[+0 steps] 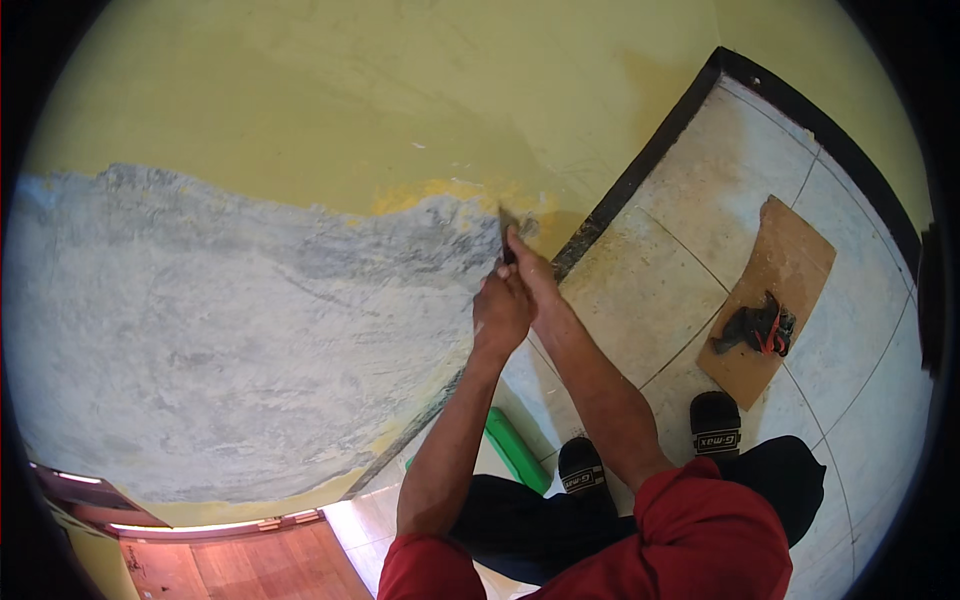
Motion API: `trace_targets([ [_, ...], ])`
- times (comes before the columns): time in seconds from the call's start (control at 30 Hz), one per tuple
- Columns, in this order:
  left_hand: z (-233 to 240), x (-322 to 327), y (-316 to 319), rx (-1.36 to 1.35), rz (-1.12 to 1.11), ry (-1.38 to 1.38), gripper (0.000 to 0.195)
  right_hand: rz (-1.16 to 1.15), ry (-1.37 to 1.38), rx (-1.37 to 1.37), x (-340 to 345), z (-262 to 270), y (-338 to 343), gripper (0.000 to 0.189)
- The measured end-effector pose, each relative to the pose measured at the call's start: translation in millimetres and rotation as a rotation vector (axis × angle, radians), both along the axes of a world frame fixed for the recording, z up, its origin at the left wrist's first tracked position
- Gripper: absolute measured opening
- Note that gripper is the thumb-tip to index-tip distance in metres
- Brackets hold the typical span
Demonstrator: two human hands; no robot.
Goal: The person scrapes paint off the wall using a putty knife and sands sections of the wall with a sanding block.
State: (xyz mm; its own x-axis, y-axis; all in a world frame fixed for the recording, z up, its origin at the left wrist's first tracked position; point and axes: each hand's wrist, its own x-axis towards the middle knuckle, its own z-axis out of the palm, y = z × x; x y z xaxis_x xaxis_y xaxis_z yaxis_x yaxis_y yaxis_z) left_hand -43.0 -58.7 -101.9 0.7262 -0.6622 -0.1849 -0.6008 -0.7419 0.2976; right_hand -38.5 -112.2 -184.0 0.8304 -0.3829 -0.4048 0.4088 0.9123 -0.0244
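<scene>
My right hand (pixel 535 271) grips a scraper (pixel 507 238), with the thumb lying along it. The blade points up the wall and is slightly blurred. My left hand (pixel 501 313) is closed just below, around the lower end of the tool, so most of the handle is hidden. The tip meets the wall where yellow-green paint (pixel 315 112) borders a bare grey plaster patch (pixel 225 337). Brighter yellow flecks and rough, chipped plaster show along that ragged border.
A black baseboard (pixel 645 161) runs between the wall and the white tiled floor (pixel 637 300). On a brown board (pixel 795 262) lies a dark crumpled item (pixel 754 330) with red parts. A green object (pixel 517 450) sits near my sandals (pixel 581 469). A wooden door (pixel 247 562) stands lower left.
</scene>
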Motion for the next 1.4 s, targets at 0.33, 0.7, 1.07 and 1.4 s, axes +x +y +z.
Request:
trace_targets([
  [0.33, -3, 11, 15, -0.041, 0.065, -0.051, 0.041, 0.034, -0.076, 0.106, -1, 19, 10, 0.037],
  [0.7, -2, 3, 4, -0.055, 0.026, -0.032, 0.042, -0.008, 0.021, 0.015, -12, 16, 3, 0.043],
  [1.07, -6, 8, 27, -0.072, 0.098, -0.03, 0.042, 0.07, 0.008, 0.033, 1, 15, 21, 0.041],
  [1.4, -4, 13, 30, -0.118, 0.157, 0.039, 0.043, 0.091, 0.091, -0.06, 1, 20, 21, 0.046],
])
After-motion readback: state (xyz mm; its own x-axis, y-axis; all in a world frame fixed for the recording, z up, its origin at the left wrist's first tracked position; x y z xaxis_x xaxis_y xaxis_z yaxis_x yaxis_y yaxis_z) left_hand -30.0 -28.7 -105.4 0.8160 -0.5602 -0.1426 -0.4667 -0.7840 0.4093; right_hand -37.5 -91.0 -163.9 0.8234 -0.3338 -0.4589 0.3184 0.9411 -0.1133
